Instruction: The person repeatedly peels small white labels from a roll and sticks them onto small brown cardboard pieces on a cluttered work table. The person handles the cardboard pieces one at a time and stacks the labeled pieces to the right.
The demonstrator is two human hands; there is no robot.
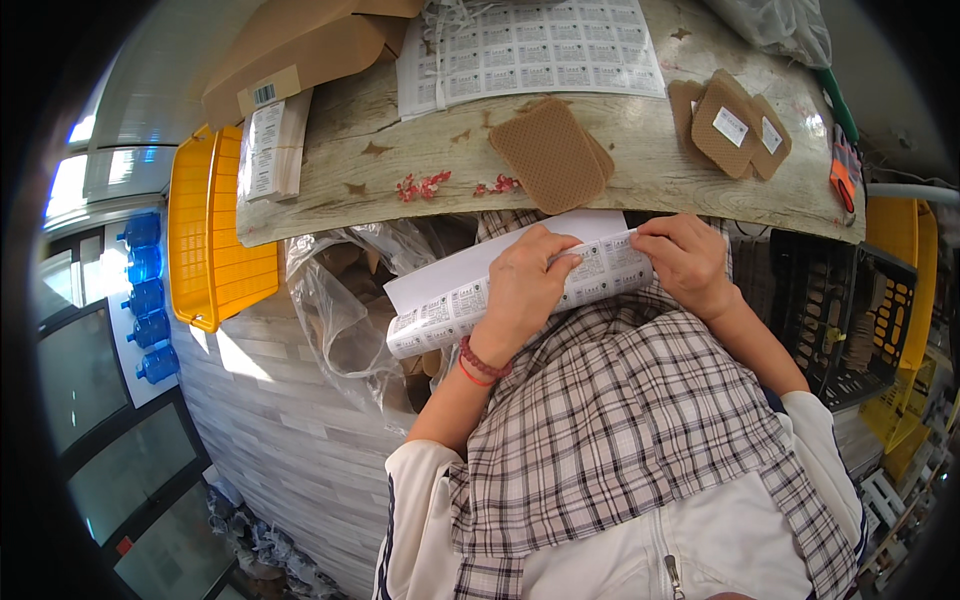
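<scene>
The left hand (525, 280) and right hand (692, 265) grip a curled label sheet (440, 320) off the table's (340, 160) near edge, apparently to control its bend. Printed sheets (545, 50) lie along the far edge, probably within reach; brown pads (548, 155) rest at the near edge, labelled pads (722, 100) toward the right.

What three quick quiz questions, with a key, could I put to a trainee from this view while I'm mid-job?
1. True or false: the white printed paper label sheet, held by the left hand and right hand, is curled.
2. Choose: the dark-red beaded bracelet is worn behind (a) the right hand, (b) the left hand, (c) both.
3. Fill in: two brown textured rounded pads near the right end of the wood-look table carry small white ____.

Key: 1. True; 2. b; 3. labels.
</scene>
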